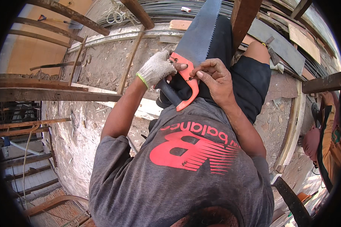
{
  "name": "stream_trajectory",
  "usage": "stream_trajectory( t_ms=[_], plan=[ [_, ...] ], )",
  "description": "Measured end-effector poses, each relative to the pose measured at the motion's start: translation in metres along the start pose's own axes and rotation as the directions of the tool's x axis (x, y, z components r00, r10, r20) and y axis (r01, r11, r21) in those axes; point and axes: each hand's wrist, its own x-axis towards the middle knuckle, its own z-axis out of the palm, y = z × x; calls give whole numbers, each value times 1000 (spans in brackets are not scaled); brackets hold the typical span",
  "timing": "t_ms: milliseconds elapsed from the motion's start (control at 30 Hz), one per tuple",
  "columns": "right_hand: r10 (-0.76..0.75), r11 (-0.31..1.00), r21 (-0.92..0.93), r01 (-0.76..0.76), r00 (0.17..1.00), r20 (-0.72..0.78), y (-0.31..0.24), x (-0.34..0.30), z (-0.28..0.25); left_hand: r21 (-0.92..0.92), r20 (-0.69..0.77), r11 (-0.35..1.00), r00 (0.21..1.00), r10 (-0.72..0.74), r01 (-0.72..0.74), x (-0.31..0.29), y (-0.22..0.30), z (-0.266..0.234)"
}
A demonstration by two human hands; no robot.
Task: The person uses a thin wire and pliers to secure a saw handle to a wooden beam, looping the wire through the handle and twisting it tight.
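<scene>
Hands (155, 70) at saw (199, 36), right grip unclear

The left of two wide fisheye cameras on the person's head looks steeply down, over the heather-grey T-shirt with red print (178, 185), at the long steel handsaw with orange-and-black handle (194, 47). The shirt is nearest, below the saw; the dusty brown floor (106, 68) spreads farther off, on both sides of it.

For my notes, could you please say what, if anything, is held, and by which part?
The gloved left grip holds the grey-bladed handsaw by its orange-and-black handle; whether the right grip holds anything is unclear.
</scene>
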Motion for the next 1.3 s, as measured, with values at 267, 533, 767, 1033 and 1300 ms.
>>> stream_trajectory(
  t_ms=[267,533,767,1033,1300],
  plan=[
    [-196,950,-247,192,981,7,-19,-10,22,445,-154,885,962,225,-135,13,-4,5],
    [-224,954,-163,253,958,176,-12,-16,-3,345,-205,914,933,297,-215,13,-20,13],
    [-34,998,-52,37,997,68,-21,-22,-9,34,-85,998,995,55,-52,1,-2,7],
    [-216,689,-669,280,960,179,-10,-15,16,111,-79,989,991,109,-100,-1,1,9],
    [-109,931,-353,91,994,-30,7,-6,1,326,-162,931,960,228,-166,10,-16,13]
  ],
)
